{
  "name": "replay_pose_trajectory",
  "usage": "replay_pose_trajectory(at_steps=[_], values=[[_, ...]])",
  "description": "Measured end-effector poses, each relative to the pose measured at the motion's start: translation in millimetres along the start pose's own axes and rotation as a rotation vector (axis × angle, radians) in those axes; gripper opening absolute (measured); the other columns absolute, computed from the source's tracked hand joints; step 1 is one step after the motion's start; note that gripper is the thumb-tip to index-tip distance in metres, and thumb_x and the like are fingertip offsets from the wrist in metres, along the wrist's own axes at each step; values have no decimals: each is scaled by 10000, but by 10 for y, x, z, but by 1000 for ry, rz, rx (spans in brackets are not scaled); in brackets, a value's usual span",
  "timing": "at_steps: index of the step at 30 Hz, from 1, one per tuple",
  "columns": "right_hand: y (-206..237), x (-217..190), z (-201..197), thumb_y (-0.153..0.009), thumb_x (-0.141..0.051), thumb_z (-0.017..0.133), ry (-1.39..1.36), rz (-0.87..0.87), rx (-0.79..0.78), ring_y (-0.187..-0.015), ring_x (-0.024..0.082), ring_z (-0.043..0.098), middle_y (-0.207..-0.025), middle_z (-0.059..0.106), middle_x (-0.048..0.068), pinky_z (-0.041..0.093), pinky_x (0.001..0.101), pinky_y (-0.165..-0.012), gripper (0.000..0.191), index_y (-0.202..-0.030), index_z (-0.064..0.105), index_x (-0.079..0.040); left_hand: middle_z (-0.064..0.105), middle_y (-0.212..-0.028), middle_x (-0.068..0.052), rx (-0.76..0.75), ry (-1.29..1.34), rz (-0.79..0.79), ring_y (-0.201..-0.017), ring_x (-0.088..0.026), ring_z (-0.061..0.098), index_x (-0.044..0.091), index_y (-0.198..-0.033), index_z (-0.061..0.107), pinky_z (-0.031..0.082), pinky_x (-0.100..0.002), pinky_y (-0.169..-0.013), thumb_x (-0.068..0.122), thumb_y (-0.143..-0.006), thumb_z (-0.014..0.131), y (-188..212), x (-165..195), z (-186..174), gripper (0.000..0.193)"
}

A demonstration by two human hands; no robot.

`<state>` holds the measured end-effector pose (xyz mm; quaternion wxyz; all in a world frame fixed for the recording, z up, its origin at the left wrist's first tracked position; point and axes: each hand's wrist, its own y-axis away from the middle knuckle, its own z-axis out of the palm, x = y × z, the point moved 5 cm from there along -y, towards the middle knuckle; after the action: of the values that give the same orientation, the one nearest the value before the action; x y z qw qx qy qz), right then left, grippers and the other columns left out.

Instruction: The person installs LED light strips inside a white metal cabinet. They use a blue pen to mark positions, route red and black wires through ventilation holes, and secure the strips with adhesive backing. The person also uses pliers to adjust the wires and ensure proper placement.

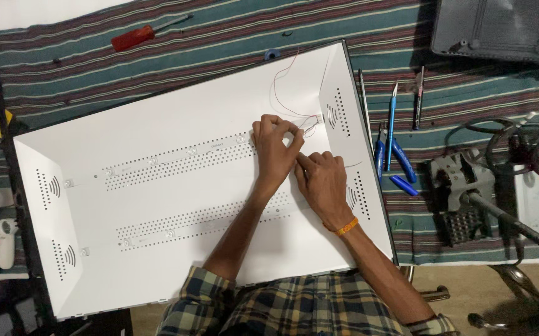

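Thin red and white wires (294,93) run across the right end of the white backlight tray (157,124) of an opened flat-panel set, down to a small connector near the tray's right wall. The left hand (274,152) lies on the tray at the right end of the upper LED strip (176,158), fingers curled narrow and pinched on the wires at the connector. The right hand (324,185) rests just beside it, touching it, index finger stretched toward the same spot, other fingers folded. A lower LED strip (195,224) runs nearer the person. Right of the tray, on the striped cloth (220,31), lie blue-handled cutters (394,165). Beyond the tray's far edge lies a red screwdriver (134,37).
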<state>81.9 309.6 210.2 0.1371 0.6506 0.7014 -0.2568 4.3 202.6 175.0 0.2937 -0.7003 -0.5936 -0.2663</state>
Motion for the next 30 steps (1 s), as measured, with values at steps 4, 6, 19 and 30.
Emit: replay_pose_trajectory(at_steps=[4, 6, 19, 30], values=[[-11, 40, -17, -900, -148, 736, 35, -14, 100, -760, 234, 524, -807, 629, 45, 371, 401, -706, 154, -1030, 787, -82, 702, -919, -48, -151, 147, -243, -811, -194, 697, 99, -938, 705, 537, -354, -721, 290, -951, 691, 54, -88, 59, 191], [-7, 56, -7, -912, -156, 737, 20, -10, 98, -779, 228, 523, -846, 618, 55, 372, 399, -718, 175, -1062, 785, -82, 741, -862, -57, -116, 252, -201, -766, -169, 737, 69, -969, 680, 555, -309, -667, 264, -984, 667, 38, -94, 58, 196], [-77, 109, -101, -935, -89, 730, -242, 29, 8, -742, 246, 534, -795, 604, 73, 415, 411, -702, 151, -1077, 763, -51, 727, -786, -12, -103, 584, -271, -736, -35, 676, 4, -968, 705, 526, -218, -632, 197, -987, 688, -47, -358, 208, 195], [-540, 362, -274, -859, 8, 736, -149, -50, 60, -865, 304, 662, -940, 681, 122, 540, 410, -719, 167, -1011, 750, -59, 690, -671, -4, -240, 495, -312, -604, -30, 632, 14, -960, 764, 500, -219, -542, 253, -946, 728, -5, -168, 235, 242]])
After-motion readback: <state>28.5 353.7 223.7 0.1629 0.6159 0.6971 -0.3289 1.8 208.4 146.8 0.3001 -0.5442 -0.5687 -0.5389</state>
